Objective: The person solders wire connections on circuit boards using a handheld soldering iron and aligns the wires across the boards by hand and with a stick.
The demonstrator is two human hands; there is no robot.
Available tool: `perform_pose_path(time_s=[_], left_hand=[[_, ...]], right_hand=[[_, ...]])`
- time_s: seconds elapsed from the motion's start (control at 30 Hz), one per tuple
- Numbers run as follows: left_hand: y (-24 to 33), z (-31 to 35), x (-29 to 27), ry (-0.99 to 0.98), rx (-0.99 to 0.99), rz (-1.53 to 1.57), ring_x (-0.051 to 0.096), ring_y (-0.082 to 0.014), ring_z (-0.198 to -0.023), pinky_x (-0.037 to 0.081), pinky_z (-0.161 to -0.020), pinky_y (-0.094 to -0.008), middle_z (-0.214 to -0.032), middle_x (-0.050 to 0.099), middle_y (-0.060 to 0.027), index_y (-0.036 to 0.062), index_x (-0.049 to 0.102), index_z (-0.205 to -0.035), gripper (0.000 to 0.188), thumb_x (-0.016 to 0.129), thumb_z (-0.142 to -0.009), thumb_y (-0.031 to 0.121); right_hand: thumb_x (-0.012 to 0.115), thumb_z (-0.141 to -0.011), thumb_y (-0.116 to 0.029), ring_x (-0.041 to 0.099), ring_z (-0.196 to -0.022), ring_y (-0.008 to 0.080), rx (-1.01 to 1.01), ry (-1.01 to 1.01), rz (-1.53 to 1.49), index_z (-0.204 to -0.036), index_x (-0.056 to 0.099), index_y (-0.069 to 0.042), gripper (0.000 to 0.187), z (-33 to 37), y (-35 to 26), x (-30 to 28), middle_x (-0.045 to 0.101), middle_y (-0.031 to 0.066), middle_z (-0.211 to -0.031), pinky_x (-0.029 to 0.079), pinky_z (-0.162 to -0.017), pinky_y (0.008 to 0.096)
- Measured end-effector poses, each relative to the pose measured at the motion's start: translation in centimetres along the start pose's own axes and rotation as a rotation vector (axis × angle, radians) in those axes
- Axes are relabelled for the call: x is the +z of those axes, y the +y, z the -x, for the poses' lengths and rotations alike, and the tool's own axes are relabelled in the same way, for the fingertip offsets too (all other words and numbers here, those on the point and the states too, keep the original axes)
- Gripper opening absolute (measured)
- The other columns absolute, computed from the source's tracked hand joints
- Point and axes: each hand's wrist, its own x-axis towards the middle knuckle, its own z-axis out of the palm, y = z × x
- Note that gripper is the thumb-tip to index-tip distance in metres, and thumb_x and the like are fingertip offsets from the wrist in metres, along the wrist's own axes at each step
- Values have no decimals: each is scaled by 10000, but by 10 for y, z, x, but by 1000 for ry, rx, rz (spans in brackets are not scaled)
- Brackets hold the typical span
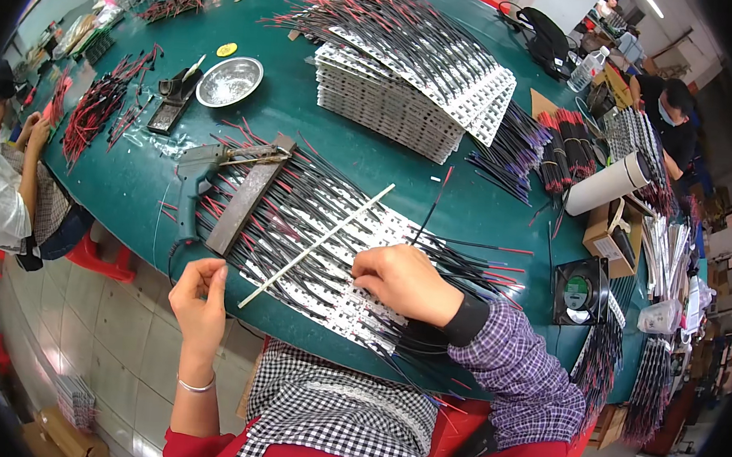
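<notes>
A white perforated board [338, 308] lies at the table's front, covered by rows of black wires [317, 199] with red ends. My right hand [409, 283] is closed over the board, its fingertips pinched together near the surface. From behind its knuckles a single black wire [433, 208] with a red end slants up, apparently in its grip. Just off the board's left corner, my left hand [201, 297] is raised with thumb and fingers pinched; whatever it may hold is hidden. A thin pale stick [317, 246] lies diagonally across the wires, between my hands.
A metal bar [253, 192] presses on the wires, beside a grey-green pistol-shaped tool [194, 189]. Behind stand a metal bowl [230, 82] and a tall stack of boards [385, 101]. At right are a white flask [608, 183] and a fan [580, 293]. Two people sit farther off.
</notes>
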Motion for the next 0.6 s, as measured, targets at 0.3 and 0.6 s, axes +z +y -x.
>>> perform_pose_path(time_s=[0.3, 0.6], left_hand=[[-9, -57, -5, 142, 370, -786, 579, -345, -1085, 483, -908, -415, -1149, 647, -132, 8, 600, -1210, 343, 688, -880, 45], [-26, -99, -13, 106, 45, -823, 705, -410, -901, 539, -788, -447, -1002, 712, -257, -42, 586, -1195, 459, 763, -873, 234]], right_hand=[[754, -830, -27, 637, -636, 103, 187, -121, -679, -874, 702, 33, 91, -8, 34, -2, 662, 36, -734, 498, -587, 279], [773, -821, -50, 633, -651, 105, -84, -182, -638, -906, 740, 27, 119, -20, 46, 3, 673, 47, -776, 502, -597, 275]])
